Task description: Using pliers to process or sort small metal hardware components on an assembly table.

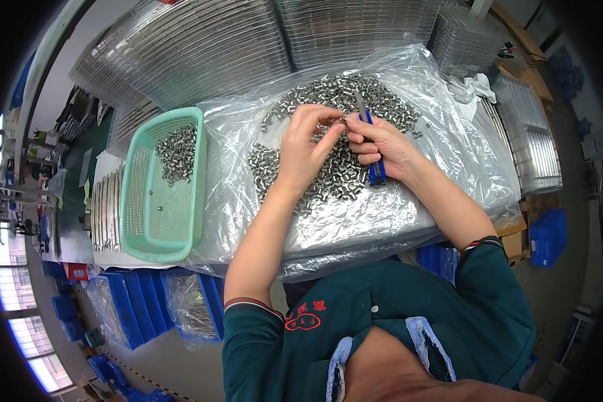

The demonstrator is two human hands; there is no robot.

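"Small metal fitting (342, 122), partly hidden: where is it?"

"Pinched at the left hand's (301, 146) fingertips, over a fittings pile (335, 177) on clear plastic sheeting (459, 164)."

"And the right hand (390, 146)?"

"Curled round a blue-handled metal tool (377, 173), thumb and forefinger meeting the fitting."

"The mint-green perforated basket (200, 201)?"

"Left of the pile, holding more fittings (179, 155)."
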